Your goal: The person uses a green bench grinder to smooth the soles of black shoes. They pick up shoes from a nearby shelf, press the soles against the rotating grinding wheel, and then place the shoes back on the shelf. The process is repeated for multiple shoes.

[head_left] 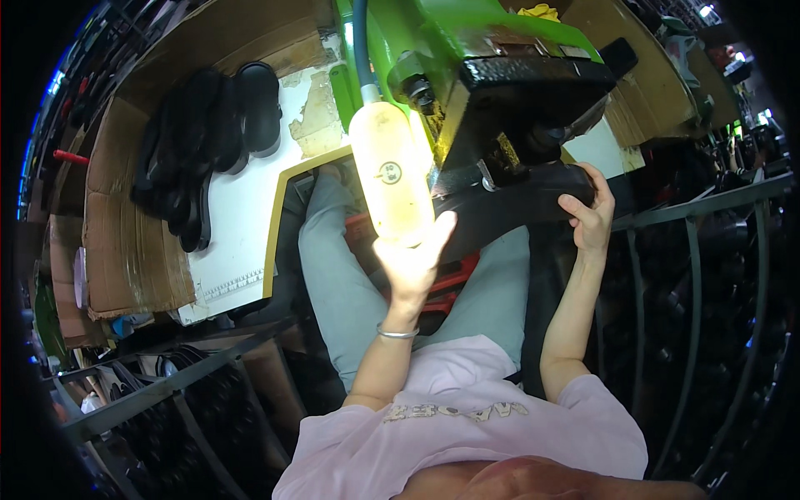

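A long black shoe sole (508, 207) lies under the black head of a green machine (450, 33). At its right end, my right hand (592, 208) grips the sole, thumb on the near side and fingers wrapped over the far edge. My left hand (410, 262) is by the left end of the sole, its thumb stretched up beside the black edge. A bright, yellowish oblong lamp (392, 175) hangs in front of that hand and hides its fingers; glare washes out the rest.
Several black soles (212, 125) are piled left on a white tabletop (237, 225) with a yellow edge, inside a cardboard surround (133, 208). Metal rails (208, 367) stand on both sides. Another cardboard piece (642, 92) is at the right.
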The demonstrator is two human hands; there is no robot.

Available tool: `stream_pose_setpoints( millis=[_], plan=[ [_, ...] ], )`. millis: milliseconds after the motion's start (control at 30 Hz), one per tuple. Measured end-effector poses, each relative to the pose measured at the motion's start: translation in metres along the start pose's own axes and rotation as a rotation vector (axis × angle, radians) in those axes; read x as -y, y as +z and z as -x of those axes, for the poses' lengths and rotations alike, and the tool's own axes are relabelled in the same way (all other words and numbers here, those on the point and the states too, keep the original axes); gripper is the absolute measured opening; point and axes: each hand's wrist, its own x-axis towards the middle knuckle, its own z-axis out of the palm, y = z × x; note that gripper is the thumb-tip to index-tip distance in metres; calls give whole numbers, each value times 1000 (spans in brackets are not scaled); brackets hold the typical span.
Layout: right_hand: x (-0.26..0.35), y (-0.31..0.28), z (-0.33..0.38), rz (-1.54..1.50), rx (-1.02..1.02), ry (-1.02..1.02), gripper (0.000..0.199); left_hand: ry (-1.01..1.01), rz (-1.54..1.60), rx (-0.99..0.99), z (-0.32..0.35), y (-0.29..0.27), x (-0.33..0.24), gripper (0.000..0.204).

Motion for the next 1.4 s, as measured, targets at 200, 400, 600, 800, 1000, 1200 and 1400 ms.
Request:
stream_pose_setpoints(
  millis=[200,400,600,800,1000,1200,1400],
  plan=[
    [12,23,9,44,83,-53,61,-100,180,49,-1,-30,4,12],
    [10,42,15,-7,148,-59,63,-164,240,139,-6,-63,13,20],
    [7,63,14,23,213,-150,64,-116,226,127,-4,-88,9,18],
    [14,92,24,13,236,-199,65,92,-258,240,-11,-112,-17,25],
    [1,78,20,-88,188,-249,67,489,-752,72,-16,-46,-25,42],
    [-2,60,13,-141,191,-171,74,561,-648,119,-30,-23,-23,37],
    [-17,83,27,-229,247,-135,71,360,-507,164,-33,-57,-23,35]
  ],
)
